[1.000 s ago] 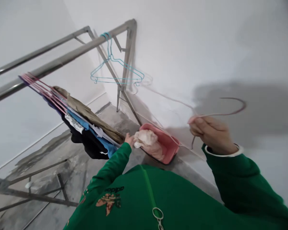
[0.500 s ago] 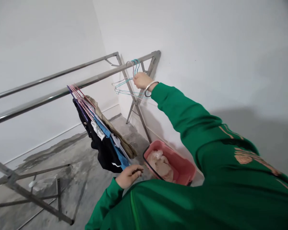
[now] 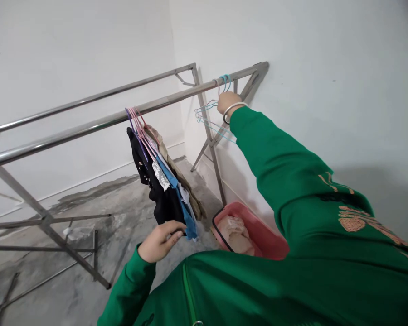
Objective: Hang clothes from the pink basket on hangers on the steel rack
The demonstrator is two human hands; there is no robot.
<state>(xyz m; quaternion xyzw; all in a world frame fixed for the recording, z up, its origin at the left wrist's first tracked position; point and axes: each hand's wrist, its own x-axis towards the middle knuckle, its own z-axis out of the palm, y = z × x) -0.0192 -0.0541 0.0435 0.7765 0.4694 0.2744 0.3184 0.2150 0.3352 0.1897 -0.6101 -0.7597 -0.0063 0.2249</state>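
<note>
My right hand (image 3: 228, 102), wearing a silver bangle on its wrist, is closed on the thin wire clothes hangers (image 3: 208, 107) just under the rail, at the rack's far right end. These hangers are light blue and pinkish, carry no clothing, and hook over the front rail (image 3: 170, 98); how many my fingers hold is hidden. My left hand (image 3: 161, 241) is low at the bottom of the hanging clothes, fingers extended and thumb apart. Its fingertips overlap the hem of a black garment (image 3: 163, 206); whether they touch it I cannot tell. Beside that hang blue, white and khaki garments (image 3: 190, 199) on purple and pink hangers.
A pink basket (image 3: 270, 237) with pale cloth (image 3: 236, 233) inside stands on the floor by the right wall. The metal drying rack (image 3: 44, 145) has a second rail behind and crossed legs at the left. The grey concrete floor (image 3: 78, 249) looks patchy.
The view has shifted, so the rack and clothes sit farther right. My left hand has moved left to the hem of the clothes. My right hand remains at the wire hangers.
</note>
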